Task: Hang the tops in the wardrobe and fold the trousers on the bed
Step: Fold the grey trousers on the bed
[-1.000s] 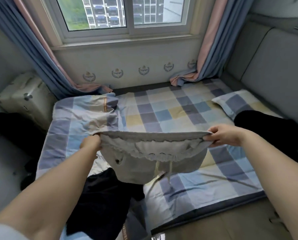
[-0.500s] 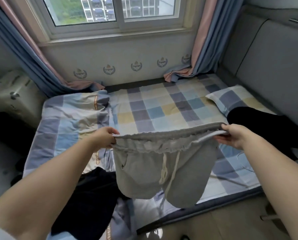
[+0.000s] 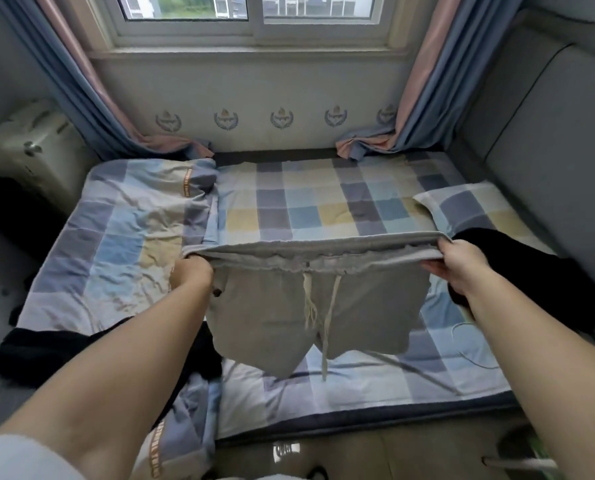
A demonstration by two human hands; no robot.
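Gripping 1 pair of grey shorts (image 3: 306,306) taut — left hand (image 3: 190,277), right hand (image 3: 462,268) — above bed (image 3: 323,202).

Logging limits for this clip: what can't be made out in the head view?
- Black garment at the left: top or trousers unclear, the left forearm covers part.
- Black garment at the right: partly behind the right hand.
- Left hand fingers: hidden in the grey shorts waistband.
- Wardrobe: outside the frame.

The left hand (image 3: 190,277) fingertips are hidden inside the grey shorts (image 3: 309,306) waistband. A dark garment (image 3: 46,351) is partly covered by the left forearm. The orange lettering on the duvet (image 3: 126,244) is too blurred to be read.
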